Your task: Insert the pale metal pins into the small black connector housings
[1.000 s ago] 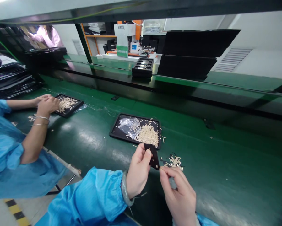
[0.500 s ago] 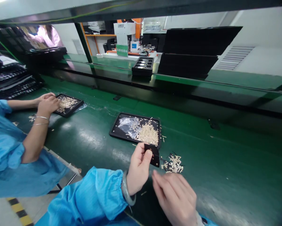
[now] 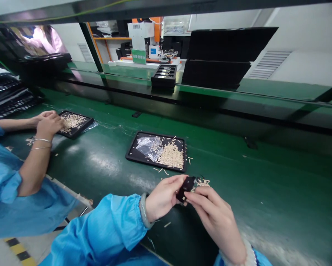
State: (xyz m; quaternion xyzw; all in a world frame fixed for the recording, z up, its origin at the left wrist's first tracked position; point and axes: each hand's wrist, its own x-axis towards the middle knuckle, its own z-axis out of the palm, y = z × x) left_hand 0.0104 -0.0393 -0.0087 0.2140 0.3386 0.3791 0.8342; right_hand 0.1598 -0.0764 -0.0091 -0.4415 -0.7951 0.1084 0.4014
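Between the thumb and fingers of my left hand (image 3: 165, 194) is a small black piece (image 3: 187, 187) with pale spots on it. The fingers of my right hand (image 3: 217, 218) are pressed together at the lower right edge of that piece. Whether they pinch a small part is too small to tell. Just behind my right fingers lies a pile of small pale strips (image 3: 203, 182), partly hidden. Beyond my hands, a black tray (image 3: 132, 151) holds many pale strips (image 3: 171, 155) and a clear plastic bag (image 3: 149, 145).
To the left, a person in blue sleeves has both hands (image 3: 48, 122) at another black tray (image 3: 81, 127) of pale strips. A raised ledge runs along the back of the green table (image 3: 105, 162), with a black box (image 3: 163, 77) standing on it.
My right hand has moved up and left to the black piece. My left hand has tilted the piece and shifted slightly. The whole view has shifted a little.
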